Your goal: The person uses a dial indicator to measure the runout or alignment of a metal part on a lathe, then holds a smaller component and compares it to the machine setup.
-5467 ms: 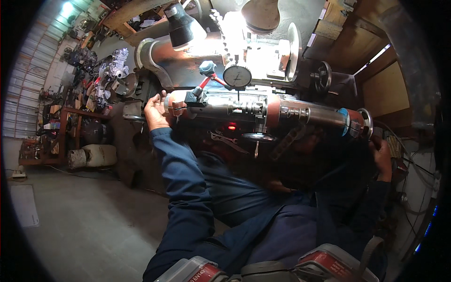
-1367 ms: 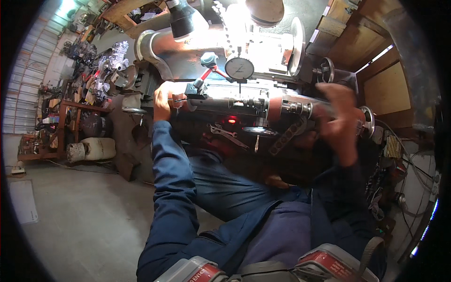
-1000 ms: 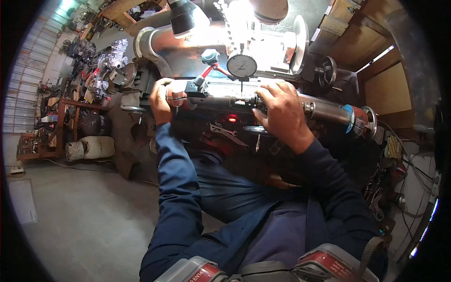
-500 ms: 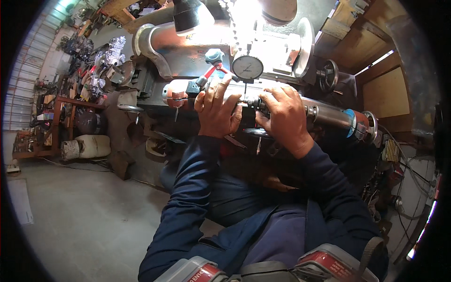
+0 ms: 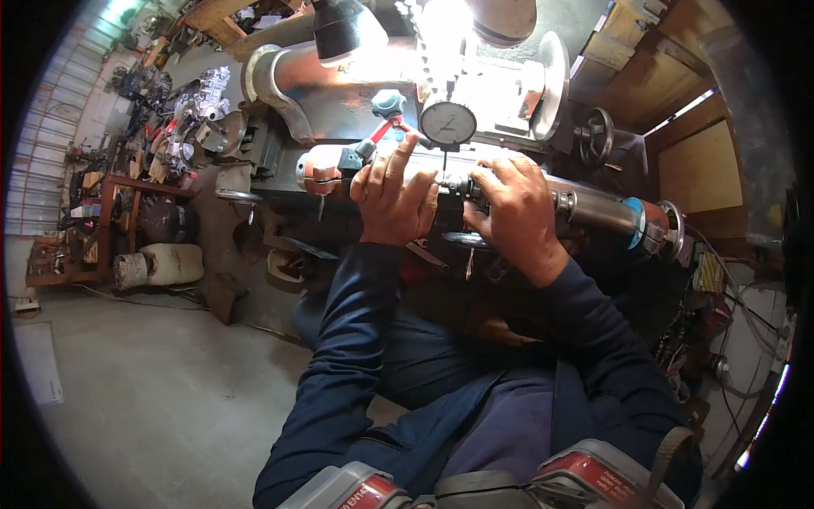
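Both my left hand (image 5: 394,199) and my right hand (image 5: 517,208) are curled over a shiny steel shaft assembly (image 5: 606,214) lying across the machine, gripping it near its middle, either side of a thin probe. The probe hangs from a round dial indicator (image 5: 448,123), held on a red jointed arm (image 5: 381,131) with a blue knob and a black block. An orange-brown clamped support (image 5: 322,170) is at the shaft's left end; a blue ring and a handwheel (image 5: 674,229) are at its right. My fingers hide the shaft's middle.
A dark lamp head (image 5: 348,34) and bright light hang above the machine bed. Handwheels (image 5: 599,136) jut out at right, with wooden panels (image 5: 699,170) beyond. Engine parts (image 5: 212,102), a rusty steel frame (image 5: 136,188) and a whitish canister (image 5: 170,265) stand at left. Spanners (image 5: 424,254) lie below the shaft.
My left hand has moved rightward from the left support to the shaft's middle. My right hand has come in leftward from the right-end handwheel onto the middle. Both have barely moved since half a second ago.
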Motion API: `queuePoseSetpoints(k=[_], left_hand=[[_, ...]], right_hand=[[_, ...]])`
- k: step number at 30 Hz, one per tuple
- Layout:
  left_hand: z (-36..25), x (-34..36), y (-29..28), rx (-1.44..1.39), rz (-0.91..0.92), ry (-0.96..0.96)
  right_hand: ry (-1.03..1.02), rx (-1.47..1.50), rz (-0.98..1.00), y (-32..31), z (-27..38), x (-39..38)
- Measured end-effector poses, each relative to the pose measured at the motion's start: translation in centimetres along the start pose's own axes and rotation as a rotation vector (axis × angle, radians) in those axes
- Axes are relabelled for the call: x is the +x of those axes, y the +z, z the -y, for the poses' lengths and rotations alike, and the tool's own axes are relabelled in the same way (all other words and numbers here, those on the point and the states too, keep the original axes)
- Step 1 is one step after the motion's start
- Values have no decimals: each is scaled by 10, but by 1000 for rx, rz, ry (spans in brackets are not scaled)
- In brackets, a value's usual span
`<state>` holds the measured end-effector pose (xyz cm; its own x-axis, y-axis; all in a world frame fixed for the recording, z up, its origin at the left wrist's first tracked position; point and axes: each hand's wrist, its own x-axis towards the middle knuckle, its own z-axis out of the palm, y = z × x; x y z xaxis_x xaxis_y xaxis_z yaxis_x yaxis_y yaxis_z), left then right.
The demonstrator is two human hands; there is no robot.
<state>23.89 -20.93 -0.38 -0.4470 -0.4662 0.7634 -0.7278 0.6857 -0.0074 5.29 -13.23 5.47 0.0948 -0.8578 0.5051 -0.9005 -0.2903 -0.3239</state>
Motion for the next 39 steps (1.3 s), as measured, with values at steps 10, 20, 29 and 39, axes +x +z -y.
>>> queuePoseSetpoints(k=[10,20,29,39], left_hand=[[62,8,-28,-254,-384,-391],[188,-14,-12,-1095,682,-845],[128,-30,15,-1768,-158,-740],[148,1,-12,-1667,50,-1445]], right_hand=[[-3,-3,-15,2,-1,-1],[3,-4,12,-5,-1,-3],[207,61,-159,-99,-27,-47],[712,-78,-462,-193,-159,-164]])
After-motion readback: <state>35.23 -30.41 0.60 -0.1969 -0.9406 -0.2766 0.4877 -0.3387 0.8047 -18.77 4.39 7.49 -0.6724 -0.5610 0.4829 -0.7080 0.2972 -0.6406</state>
